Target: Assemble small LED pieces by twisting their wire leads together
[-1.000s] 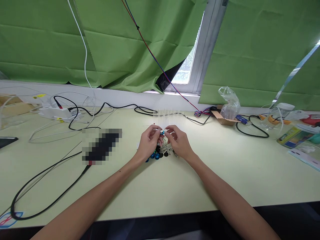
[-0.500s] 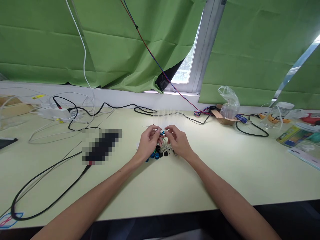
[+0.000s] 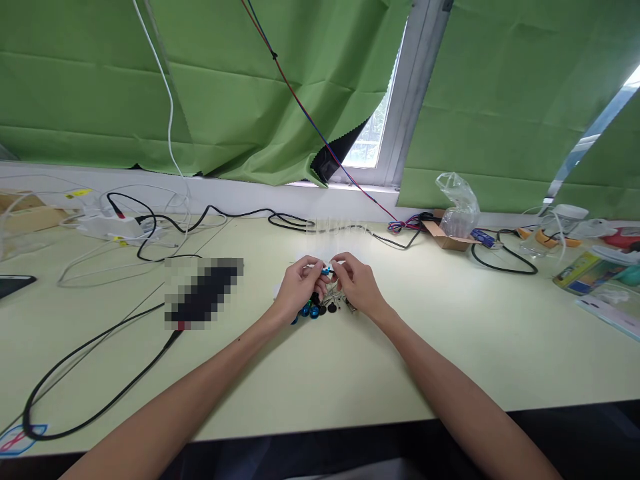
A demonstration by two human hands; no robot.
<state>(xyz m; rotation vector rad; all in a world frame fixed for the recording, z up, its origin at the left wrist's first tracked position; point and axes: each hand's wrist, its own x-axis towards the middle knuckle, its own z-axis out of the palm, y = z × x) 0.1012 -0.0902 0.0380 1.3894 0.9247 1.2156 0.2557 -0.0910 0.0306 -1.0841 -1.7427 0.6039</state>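
My left hand (image 3: 300, 285) and my right hand (image 3: 356, 283) meet over the middle of the table, both with fingers closed in a pinch. Between their fingertips is a small blue piece (image 3: 326, 271), mostly covered, with a dark bit at its right end. Its exact kind is too small to tell. Below the hands lie several shiny blue round pieces (image 3: 314, 311), flat black discs (image 3: 332, 307) and thin metal pins or wires (image 3: 336, 295). My palms hide part of this pile.
A pixelated dark device (image 3: 205, 291) with a black cable lies on the table (image 3: 310, 380) at left. Behind it stands a white power strip (image 3: 113, 227) among cords. At the back right are a cardboard box (image 3: 450, 237) with a plastic bag, a jar (image 3: 583, 270) and a phone (image 3: 607, 317).
Both hands have dipped very slightly toward me. The blue piece has turned a little between the fingertips and a dark end now shows at its right.
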